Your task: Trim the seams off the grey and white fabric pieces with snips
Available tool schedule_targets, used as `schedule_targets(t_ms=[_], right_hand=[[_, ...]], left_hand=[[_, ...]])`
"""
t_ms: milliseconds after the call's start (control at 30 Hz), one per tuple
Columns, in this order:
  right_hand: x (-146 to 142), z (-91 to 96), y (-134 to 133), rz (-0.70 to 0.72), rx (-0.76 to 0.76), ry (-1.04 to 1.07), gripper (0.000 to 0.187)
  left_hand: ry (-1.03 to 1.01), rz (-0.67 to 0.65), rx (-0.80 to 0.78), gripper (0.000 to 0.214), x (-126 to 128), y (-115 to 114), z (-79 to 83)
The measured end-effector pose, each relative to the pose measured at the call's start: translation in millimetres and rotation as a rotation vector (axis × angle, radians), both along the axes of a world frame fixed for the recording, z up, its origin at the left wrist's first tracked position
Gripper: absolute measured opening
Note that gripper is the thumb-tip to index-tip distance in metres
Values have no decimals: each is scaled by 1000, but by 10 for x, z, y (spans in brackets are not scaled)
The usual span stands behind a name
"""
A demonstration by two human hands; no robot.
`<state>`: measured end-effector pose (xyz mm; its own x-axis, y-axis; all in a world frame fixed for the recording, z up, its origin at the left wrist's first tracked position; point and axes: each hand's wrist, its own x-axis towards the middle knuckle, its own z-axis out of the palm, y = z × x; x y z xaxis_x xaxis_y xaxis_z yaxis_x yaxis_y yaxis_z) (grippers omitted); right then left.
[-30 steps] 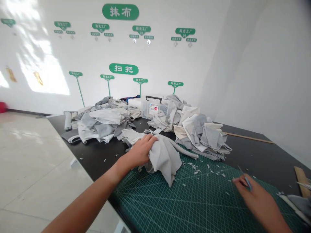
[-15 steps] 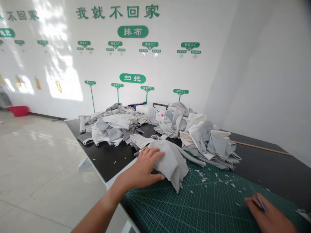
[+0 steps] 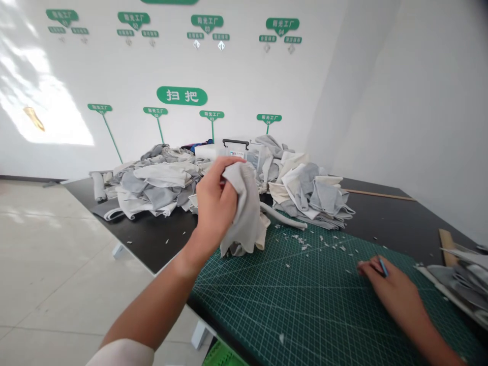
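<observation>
L hand is closed around a crumpled light-grey fabric piece, fingers curled over its top edge, thumb on the near side. The cloth is lifted off the surface & hangs down from the fist; its lower end drapes to the far-left corner of the dark-green gridded cutting mat. Can't tell if the hem touches the mat or hangs just above it.

R hand rests low on the mat's right part, fingers bent round a thin blue-tipped tool, prob. a pen or small cutter; too small to tell which. Hand is well apart from the cloth.

Small white fabric scraps are scattered on the mat betw. the two hands. Behind the L hand, on the black tabletop, sits a big heap of grey & white cloth pieces; a second heap of grey & cream cloth lies to its right, just beyond the mat's far edge. A clear plastic box w/ black handle stands betw. the heaps, partly hidden by the fist. At the far right edge, a stack of flat grey fabric. White wall w/ green signs behind.
</observation>
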<state>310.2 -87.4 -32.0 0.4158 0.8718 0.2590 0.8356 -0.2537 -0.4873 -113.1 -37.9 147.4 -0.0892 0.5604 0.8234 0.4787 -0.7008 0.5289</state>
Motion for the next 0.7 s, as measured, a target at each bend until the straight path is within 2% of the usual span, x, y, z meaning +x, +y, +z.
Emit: schedule_targets(t_ms=[100,167,267,367,467,533,600,700], right_hand=[[-149,90,-71,85,32,404,39],[-312,167,-153,142,45,711,39],[-547,264,-282,251,-24,1004,42],[-660,293,-354,286,-59,1127,45],[-695,265,-378,254,-31,933,45],[-741,246,-405,248,8,678,43],[-824,237,-449,257,21,437,40],[-955,227,-510,257,-24,192,33]], left_hand=[[155,-318,-38,38,421,-123,143],[293,-483,-99,37,723,-178,75],[448,-575,-182,33,1137,-172,-281],[516,-526,-339,26,1426,-80,-803],[587,-476,-448,25,1544,13,-1243],[631,-458,-468,24,1551,48,-1412],[637,-452,-475,23,1538,61,-1488],[597,-429,-502,21,1524,65,-1508]])
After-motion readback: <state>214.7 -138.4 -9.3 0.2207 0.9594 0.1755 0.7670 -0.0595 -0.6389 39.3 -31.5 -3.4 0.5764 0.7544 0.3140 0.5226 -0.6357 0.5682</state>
